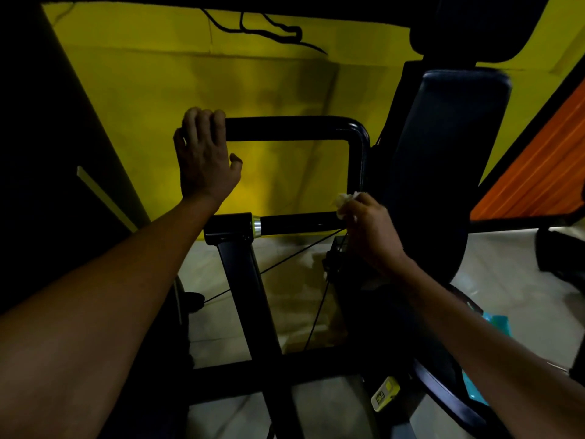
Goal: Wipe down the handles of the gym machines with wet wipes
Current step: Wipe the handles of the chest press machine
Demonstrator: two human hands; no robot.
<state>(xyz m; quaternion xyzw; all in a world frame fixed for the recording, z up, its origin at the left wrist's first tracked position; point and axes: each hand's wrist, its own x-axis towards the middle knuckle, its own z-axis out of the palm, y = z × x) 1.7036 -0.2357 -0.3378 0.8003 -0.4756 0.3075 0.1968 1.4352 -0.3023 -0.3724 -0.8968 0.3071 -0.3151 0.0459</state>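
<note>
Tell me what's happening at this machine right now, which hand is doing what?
A person is cleaning a black gym machine. The left hand grips the left end of the upper handle bar, fingers curled over it. The right hand holds a crumpled wet wipe against the right end of the lower handle grip, beside the padded seat back. A yellow wall is behind.

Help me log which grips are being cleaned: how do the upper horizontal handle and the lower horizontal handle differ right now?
The upper handle is gripped at its left end by the bare left hand; the lower handle has the right hand holding a wet wipe at its right end. The lower handle ends in a silver collar; the upper handle bends down into a vertical bar. Both are black and horizontal.
</note>
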